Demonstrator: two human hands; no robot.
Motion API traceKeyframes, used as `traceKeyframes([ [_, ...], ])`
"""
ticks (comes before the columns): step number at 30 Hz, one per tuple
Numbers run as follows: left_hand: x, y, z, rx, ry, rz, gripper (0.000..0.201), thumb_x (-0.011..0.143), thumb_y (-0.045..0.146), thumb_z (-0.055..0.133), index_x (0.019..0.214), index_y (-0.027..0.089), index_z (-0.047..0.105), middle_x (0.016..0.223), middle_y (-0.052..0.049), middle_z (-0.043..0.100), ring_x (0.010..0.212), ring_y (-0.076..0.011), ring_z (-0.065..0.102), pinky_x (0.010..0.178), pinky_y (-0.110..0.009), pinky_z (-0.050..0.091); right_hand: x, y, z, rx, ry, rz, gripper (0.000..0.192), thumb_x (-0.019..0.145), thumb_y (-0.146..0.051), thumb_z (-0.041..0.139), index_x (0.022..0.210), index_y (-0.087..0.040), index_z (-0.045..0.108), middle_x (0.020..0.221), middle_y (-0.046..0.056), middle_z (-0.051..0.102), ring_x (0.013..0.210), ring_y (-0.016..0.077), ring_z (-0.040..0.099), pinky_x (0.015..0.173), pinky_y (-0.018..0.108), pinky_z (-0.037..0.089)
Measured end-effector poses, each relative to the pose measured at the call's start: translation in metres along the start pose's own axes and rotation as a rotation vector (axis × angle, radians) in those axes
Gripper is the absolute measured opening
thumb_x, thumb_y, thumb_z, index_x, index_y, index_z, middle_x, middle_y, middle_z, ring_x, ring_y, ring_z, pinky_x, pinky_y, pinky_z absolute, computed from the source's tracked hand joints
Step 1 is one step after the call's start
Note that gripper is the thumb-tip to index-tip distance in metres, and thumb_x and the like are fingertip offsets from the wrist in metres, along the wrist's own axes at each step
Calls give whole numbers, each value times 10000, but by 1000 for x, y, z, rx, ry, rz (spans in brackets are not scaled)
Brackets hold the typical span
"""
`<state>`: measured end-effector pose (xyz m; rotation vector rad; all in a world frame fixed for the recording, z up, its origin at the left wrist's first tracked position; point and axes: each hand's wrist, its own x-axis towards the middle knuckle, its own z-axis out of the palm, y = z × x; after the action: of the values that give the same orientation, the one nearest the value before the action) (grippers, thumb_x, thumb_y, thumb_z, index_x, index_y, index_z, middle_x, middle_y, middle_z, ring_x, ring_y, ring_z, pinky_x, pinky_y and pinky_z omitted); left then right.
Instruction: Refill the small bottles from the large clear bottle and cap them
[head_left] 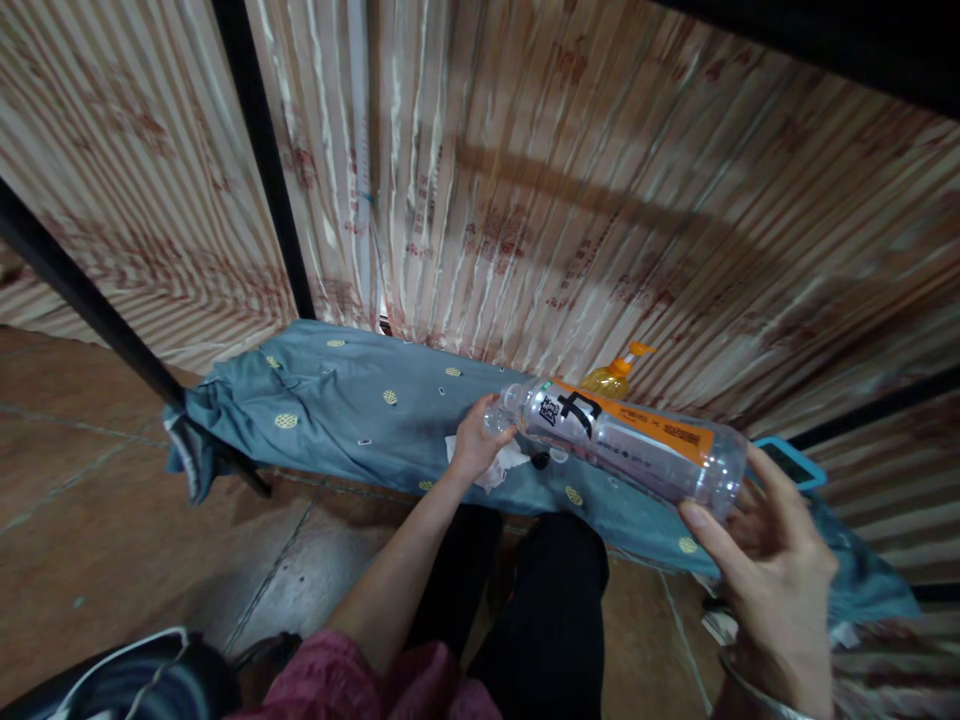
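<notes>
**Both hands on a clear plastic bottle**

The right hand (765, 570) has a closed grip around the base of the clear plastic bottle (626, 445), held sideways above the blue-grey cloth (352, 400). The left hand (476, 440) pinches its neck end. An orange-capped bottle (611, 375) stands just behind.

A home sleeping area is shown, seemingly beside a bunk bed. A blue-grey patterned bedsheet (360, 410) is spread over a low bed, black metal frame bars (259, 150) are seen, a striped printed curtain (570, 190) is hung behind, and a brown tiled floor (97, 500) lies below.
</notes>
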<state>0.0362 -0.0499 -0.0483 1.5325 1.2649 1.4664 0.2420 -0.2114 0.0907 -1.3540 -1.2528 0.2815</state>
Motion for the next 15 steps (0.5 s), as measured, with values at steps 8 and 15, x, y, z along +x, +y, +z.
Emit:
traceKeyframes([
  [8,0,3,-1,17,-7,-17,540,681,187,759,1193,179,588,1205,-72,690,1130,-251,648,1029,-398,496,1,0,0,-3,16,25,864,621,-355,858,1401,-211,512,1294,128,651,1075,324,679,946,512,543],
  [15,0,2,-1,-10,-11,-13,535,685,187,751,1195,194,589,1200,-65,693,1138,-252,642,1039,-412,486,1,0,1,-9,26,19,843,628,-342,854,1392,-203,524,1291,130,654,1079,323,680,942,494,550],
])
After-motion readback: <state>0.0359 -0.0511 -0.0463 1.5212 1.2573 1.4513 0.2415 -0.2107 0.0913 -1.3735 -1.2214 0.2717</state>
